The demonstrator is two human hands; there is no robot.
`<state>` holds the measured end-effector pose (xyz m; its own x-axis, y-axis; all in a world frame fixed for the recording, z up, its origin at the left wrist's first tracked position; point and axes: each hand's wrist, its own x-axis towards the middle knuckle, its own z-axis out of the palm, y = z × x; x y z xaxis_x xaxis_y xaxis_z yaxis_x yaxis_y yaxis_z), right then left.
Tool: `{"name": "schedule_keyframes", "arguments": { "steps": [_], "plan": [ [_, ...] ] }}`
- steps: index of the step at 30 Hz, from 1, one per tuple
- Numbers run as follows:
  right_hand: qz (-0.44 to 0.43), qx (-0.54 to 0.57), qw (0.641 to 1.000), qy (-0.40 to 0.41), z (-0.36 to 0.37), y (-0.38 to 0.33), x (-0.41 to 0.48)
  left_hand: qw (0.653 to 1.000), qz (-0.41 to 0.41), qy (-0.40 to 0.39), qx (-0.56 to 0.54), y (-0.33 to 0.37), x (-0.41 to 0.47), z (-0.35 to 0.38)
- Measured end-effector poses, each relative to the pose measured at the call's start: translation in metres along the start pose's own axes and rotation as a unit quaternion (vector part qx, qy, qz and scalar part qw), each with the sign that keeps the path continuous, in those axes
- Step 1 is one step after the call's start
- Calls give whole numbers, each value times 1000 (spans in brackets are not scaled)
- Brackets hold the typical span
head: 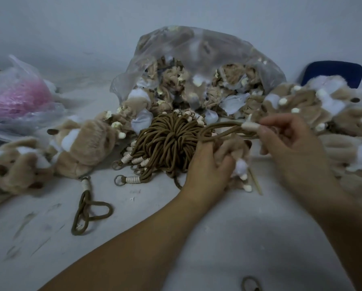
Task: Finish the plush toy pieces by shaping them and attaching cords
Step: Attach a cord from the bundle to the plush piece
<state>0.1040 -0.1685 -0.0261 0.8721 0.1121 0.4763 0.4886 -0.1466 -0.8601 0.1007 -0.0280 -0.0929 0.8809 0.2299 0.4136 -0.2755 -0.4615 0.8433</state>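
My left hand (pixel 207 166) grips a small tan plush piece (pixel 236 156) with white tips, just right of the cord bundle. My right hand (pixel 289 143) pinches the cream-wrapped end of a brown cord (pixel 224 128), and the cord's loop runs left over the plush piece. A thin wooden stick (pixel 255 183) pokes out below the plush piece. A big bundle of brown cords (pixel 167 143) with cream wraps and metal rings lies at the table's centre.
A clear bag (pixel 196 49) full of tan plush pieces stands behind. Finished plush toys (pixel 81 143) lie at left, one with a cord (pixel 87 213) attached; more plush (pixel 314 108) is piled at right. A bag with pink stuff (pixel 18 97) sits far left.
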Motion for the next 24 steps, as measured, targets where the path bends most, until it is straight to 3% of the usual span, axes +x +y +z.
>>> {"name": "schedule_keyframes", "arguments": {
  "steps": [5, 9, 12, 16, 24],
  "plan": [
    [30, -56, 997, 36, -2, 44, -4, 999, 52, 9, 3, 5, -6, -4],
    [-19, -145, 985, 87, -5, 56, -3, 980, 168, 62, 89, 9, -5, -6],
    [-85, -173, 979, 71, -4, 57, -7, 969, 214, 31, 119, 12, -9, -3],
    [-151, -160, 975, 0, 7, 55, -13, 978, 164, -36, 127, 10, -11, 1],
    [-96, -35, 994, -35, 10, 55, -16, 988, 137, -44, 52, 12, -9, 1]
  ]
}}
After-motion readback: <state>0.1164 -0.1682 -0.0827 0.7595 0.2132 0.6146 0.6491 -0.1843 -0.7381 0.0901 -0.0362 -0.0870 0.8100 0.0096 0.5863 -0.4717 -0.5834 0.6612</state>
